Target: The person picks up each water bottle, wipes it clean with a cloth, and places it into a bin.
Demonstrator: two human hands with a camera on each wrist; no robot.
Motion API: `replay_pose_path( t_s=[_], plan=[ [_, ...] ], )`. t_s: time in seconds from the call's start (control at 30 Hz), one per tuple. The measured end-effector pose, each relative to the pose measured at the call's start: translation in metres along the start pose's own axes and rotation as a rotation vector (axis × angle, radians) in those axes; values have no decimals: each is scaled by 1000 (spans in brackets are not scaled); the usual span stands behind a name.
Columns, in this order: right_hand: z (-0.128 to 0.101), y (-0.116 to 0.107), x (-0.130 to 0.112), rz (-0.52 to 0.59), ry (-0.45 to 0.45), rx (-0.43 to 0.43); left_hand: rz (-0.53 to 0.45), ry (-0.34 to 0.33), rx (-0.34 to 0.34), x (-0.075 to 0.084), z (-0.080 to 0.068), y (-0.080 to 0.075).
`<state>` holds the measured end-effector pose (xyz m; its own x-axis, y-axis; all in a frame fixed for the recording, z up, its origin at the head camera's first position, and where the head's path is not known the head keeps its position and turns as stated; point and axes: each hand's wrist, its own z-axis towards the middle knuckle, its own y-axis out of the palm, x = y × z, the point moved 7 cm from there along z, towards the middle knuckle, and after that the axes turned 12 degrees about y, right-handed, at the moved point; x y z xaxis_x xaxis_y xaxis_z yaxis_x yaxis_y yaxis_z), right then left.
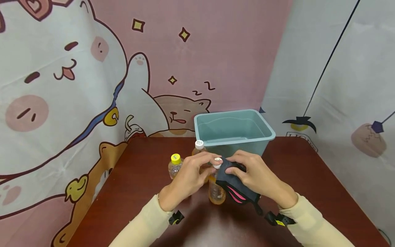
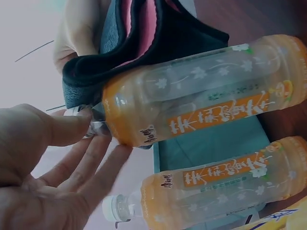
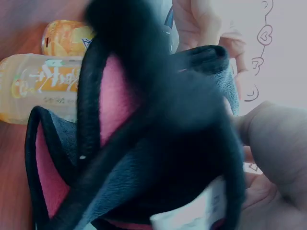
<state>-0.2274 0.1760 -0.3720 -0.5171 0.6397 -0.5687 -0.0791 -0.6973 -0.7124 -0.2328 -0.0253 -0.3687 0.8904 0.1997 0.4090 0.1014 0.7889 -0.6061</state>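
My left hand pinches the white cap of a clear bottle with an orange label, its thumb and fingertips at the neck. The bottle stands on the table. My right hand grips a folded dark grey cloth with black edging and pink lining, thumb on top. The cloth lies against the bottle's neck and shoulder and hangs down its right side. In the right wrist view, the blurred cloth covers much of the bottle. A white tag shows among its folds.
Behind the hands stands a pale blue plastic bin. A second white-capped bottle of the same kind is in front of it. Left of that is a bottle with a yellow cap, partly behind my left hand. A cartoon cloth backdrop hangs behind the brown table.
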Motion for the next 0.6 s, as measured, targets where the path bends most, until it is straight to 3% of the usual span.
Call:
replay_pose_path(
  t_s=[0.23, 0.4, 0.6],
  plan=[
    [-1, 8, 3, -18, -21, 7, 39, -2, 13, 1, -1, 0],
    [-9, 15, 10, -11, -11, -32, 43, -25, -14, 2, -2, 1],
    [-13, 26, 28, -59, 20, -115, 64, 2, -9, 4, -1, 1]
  ],
)
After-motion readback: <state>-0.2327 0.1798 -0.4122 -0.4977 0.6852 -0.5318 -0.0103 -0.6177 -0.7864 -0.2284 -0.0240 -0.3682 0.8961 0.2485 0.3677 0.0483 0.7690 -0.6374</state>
